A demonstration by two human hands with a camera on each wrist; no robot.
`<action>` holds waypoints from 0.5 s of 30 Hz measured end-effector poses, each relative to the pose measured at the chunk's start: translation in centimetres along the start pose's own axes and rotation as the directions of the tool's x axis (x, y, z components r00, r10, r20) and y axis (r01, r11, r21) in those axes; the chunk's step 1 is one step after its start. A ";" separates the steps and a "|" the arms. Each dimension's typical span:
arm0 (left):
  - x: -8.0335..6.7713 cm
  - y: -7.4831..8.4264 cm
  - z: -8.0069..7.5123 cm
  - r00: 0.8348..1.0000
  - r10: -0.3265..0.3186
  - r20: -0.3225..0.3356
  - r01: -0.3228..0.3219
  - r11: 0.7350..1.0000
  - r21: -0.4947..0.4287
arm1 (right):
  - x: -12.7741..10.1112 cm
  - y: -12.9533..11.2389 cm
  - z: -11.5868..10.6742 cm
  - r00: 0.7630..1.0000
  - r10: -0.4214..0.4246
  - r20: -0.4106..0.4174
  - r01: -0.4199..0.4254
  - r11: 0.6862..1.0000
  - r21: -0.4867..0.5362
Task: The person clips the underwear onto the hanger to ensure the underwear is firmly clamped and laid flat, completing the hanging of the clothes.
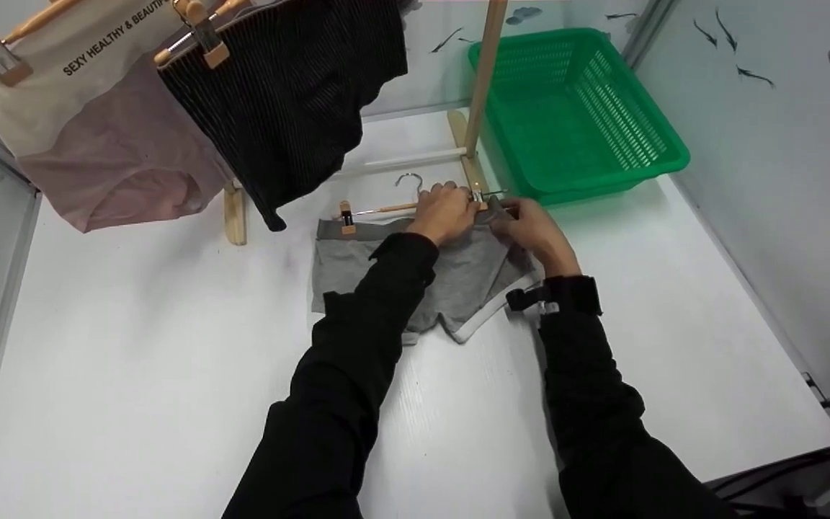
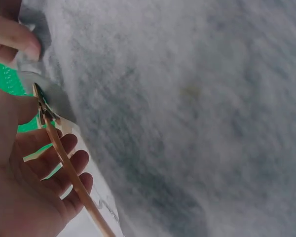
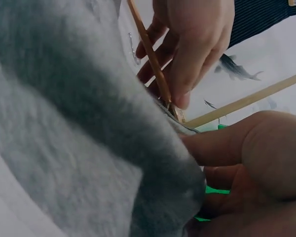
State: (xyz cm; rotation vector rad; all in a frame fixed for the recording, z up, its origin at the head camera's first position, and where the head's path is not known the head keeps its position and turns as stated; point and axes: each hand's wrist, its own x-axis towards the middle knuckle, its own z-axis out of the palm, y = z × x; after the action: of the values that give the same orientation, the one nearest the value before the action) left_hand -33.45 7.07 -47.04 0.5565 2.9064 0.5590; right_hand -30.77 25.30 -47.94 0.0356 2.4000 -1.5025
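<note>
Grey shorts [image 1: 458, 281] with a white-trimmed leg lie on the white table, waistband toward the back. A wooden clip hanger [image 1: 395, 208] with a metal hook lies along the waistband; its left clip [image 1: 346, 218] sits over the band. My left hand [image 1: 446, 211] pinches the hanger's right clip [image 2: 41, 106], thumb on one side, fingers round the wooden bar in the left wrist view. Close by, my right hand [image 1: 536, 232] pinches the right corner of the waistband between thumb and fingers. In the right wrist view the shorts [image 3: 89, 138] partly hide the clip's tip.
A green plastic basket [image 1: 588, 169] stands at the back right, beside a wooden rack post [image 1: 485, 79]. At the upper left hang pink-and-cream underwear [image 1: 119, 151] and black ribbed shorts [image 1: 278, 101] on clip hangers. Patterned white walls border the table [image 1: 134, 375].
</note>
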 end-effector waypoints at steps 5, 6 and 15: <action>0.2 -0.2 0.3 1.000 -0.005 -0.003 0.005 1.000 0.014 | 0.3 0.0 0.0 0.998 0.069 0.010 -0.069 0.986 0.154; 0.2 -0.2 0.3 1.000 -0.005 -0.003 0.006 1.000 0.020 | 0.3 0.0 0.0 0.997 0.076 0.003 -0.075 0.985 0.155; 0.4 -0.5 0.3 0.999 0.021 0.041 -0.023 0.999 0.047 | 0.4 0.1 0.1 0.998 0.055 -0.035 -0.051 0.992 0.117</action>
State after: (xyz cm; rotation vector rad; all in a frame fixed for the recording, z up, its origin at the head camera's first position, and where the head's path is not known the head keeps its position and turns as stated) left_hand -33.95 6.92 -47.57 0.5990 2.8856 0.4774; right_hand -31.05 25.19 -48.19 0.1537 2.3189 -1.6285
